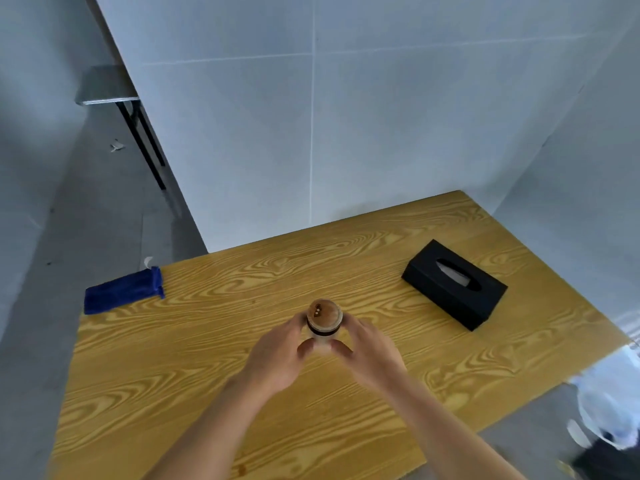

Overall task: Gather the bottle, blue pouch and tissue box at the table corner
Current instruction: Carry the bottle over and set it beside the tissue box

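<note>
The blue pouch lies flat at the far left edge of the wooden tabletop, partly hanging over it. In the middle, the left hand and right hand curl their fingers around an upright bottle with a brown cap, one on each side. Well apart to the right, the black tissue box rests near the wall.
</note>
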